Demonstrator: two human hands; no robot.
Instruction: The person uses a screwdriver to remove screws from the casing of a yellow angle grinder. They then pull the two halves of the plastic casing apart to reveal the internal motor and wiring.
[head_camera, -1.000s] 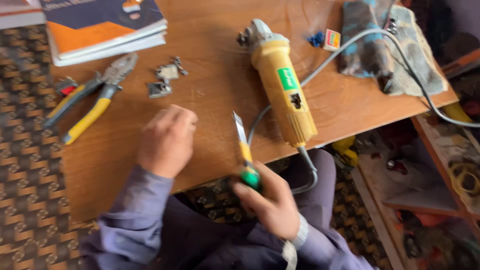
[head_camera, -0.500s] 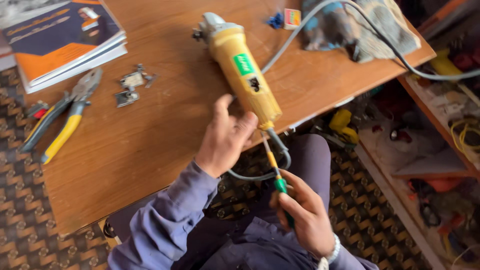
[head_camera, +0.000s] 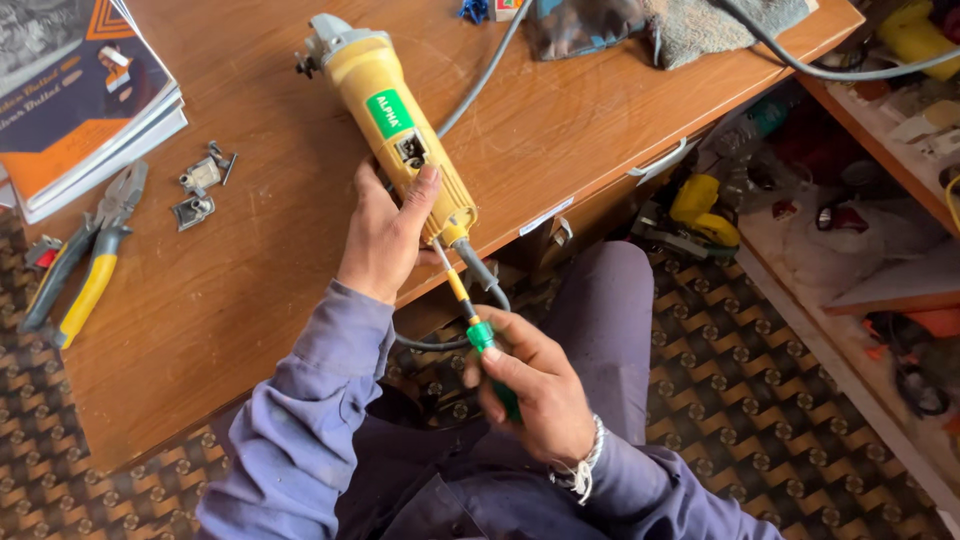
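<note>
Now, grinder (head_camera: 395, 130): yellow, flat on table (head_camera: 250, 270).
L hand (head_camera: 385, 235): gripping grinder's rear end.
R hand (head_camera: 535, 385): closed round green screwdriver (head_camera: 470, 315), tip at grinder's tail.

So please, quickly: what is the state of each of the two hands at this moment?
Left hand: closed around the rear of the yellow grinder on the table.
Right hand: closed on the green-handled screwdriver.

yellow angle grinder (head_camera: 395, 130) lying on wooden table (head_camera: 250, 280), left hand (head_camera: 385, 235) gripping its rear end, right hand (head_camera: 535, 385) just below holding green-handled screwdriver (head_camera: 470, 315), tip at grinder's tail, pliers (head_camera: 85, 260) and metal brackets (head_camera: 200, 185) well left of grinder, books (head_camera: 80, 90) beyond those
</note>
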